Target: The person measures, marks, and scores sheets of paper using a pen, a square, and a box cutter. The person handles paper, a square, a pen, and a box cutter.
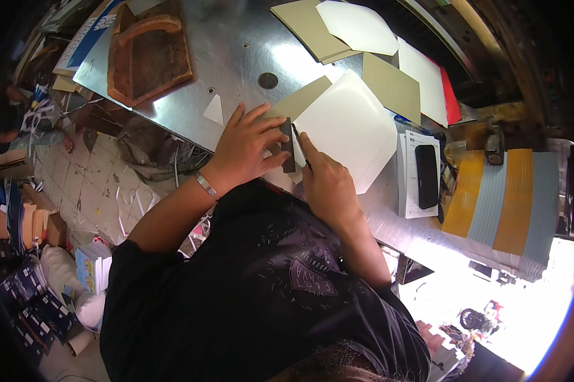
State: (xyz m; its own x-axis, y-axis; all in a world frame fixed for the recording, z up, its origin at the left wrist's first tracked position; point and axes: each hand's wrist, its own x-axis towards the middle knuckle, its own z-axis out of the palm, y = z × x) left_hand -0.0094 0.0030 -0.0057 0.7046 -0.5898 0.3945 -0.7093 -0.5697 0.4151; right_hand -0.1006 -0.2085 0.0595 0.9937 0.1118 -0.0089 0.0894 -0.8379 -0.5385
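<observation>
The left hand (252, 141) is spread wide over the near edge of the counter (229, 63), its fingertips pressing on a dark flat bar (288, 143) without wrapping around it. The right hand (330, 188) is curled closed on a thin dark tool (296, 135), whose tip points up just beside the bar. The white sheet (350, 121), its corners cut off at a slant, lies at the near edge, right of the bar and partly over a greyish-green board (303, 99).

Printing shows on the blue-and-white packet (96, 38) at the counter's left end, on the papers (420, 212) toward the right end (lines too small to make out), and across the chest of the black shirt (236, 299). A black phone (427, 175) lies on those papers, with a yellow-and-grey striped stack (490, 197) beyond it at the right end.

A wooden tray (150, 89) with a raised handle takes up the near left corner. More grey-green boards (392, 89) and white sheets line the far edge. Between tray and boards the metal is largely open, broken by a round dark hole (268, 80); a white triangular scrap (215, 109) lies left of the left hand, by the near edge.
</observation>
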